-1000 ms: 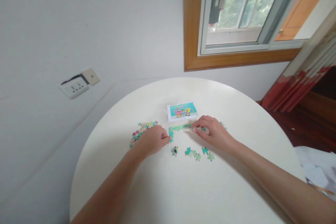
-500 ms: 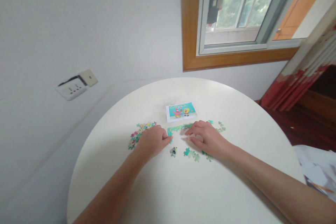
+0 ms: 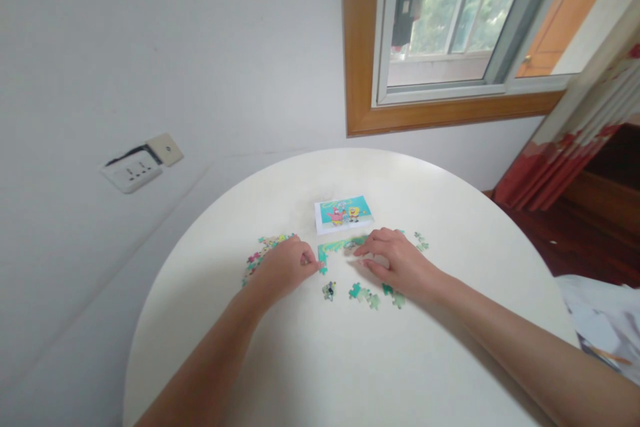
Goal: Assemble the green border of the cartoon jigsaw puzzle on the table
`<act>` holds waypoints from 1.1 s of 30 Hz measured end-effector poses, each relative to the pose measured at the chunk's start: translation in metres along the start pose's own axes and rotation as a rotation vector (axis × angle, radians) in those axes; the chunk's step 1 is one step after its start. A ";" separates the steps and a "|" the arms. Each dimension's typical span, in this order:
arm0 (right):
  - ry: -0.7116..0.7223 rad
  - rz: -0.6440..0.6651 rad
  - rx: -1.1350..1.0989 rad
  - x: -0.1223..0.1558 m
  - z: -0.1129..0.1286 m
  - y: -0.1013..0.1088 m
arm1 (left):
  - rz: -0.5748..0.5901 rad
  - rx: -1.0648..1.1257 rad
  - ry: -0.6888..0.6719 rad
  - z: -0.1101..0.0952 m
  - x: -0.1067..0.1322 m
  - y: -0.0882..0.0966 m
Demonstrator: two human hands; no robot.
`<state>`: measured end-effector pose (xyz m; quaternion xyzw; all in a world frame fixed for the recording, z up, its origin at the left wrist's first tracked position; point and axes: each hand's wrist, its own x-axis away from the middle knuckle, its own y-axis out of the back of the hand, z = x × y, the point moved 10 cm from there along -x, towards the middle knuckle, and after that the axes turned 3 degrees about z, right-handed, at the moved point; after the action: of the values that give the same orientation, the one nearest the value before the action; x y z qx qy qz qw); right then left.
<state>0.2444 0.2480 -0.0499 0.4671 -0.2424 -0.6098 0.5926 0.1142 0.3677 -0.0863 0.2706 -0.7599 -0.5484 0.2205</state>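
My left hand [image 3: 287, 268] is closed, thumb and forefinger drawn together at the left edge of a partly joined jigsaw puzzle [image 3: 331, 246]. Whatever lies between those fingertips is hidden. The puzzle's green and teal pieces form a top strip with a short column running down its left side. My right hand [image 3: 397, 261] rests over the right end of the strip, thumb and fingers apart, with no piece visible between them. A loose dark-and-grey puzzle piece [image 3: 329, 291] lies below the column. Several pale green and teal pieces [image 3: 365, 295] lie below my right hand.
Behind the puzzle stands a picture card [image 3: 345, 213] with cartoon figures. A heap of colourful pieces [image 3: 254, 260] is partly covered by my left hand. More green pieces [image 3: 421, 241] lie beyond my right hand. The round white table [image 3: 320, 373] meets the wall near a window.
My left hand has shifted slightly left, and its thumb has come off the puzzle's left column, showing more of the lower piece. My right hand stays nearly still.
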 end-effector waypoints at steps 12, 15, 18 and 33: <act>-0.130 -0.119 0.067 0.006 -0.056 0.050 | -0.116 0.024 -0.152 -0.017 0.002 0.024; -0.199 -0.060 0.082 0.014 -0.080 0.060 | -0.066 0.010 -0.243 -0.024 0.006 0.016; -0.205 0.037 0.125 0.017 -0.086 0.054 | -0.006 -0.009 -0.285 -0.028 0.010 0.010; -0.198 0.110 0.287 0.009 -0.076 0.021 | -0.020 -0.038 -0.289 -0.026 0.011 0.010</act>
<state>0.3213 0.2558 -0.0688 0.4706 -0.4093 -0.5788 0.5254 0.1209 0.3445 -0.0683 0.1919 -0.7705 -0.5981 0.1085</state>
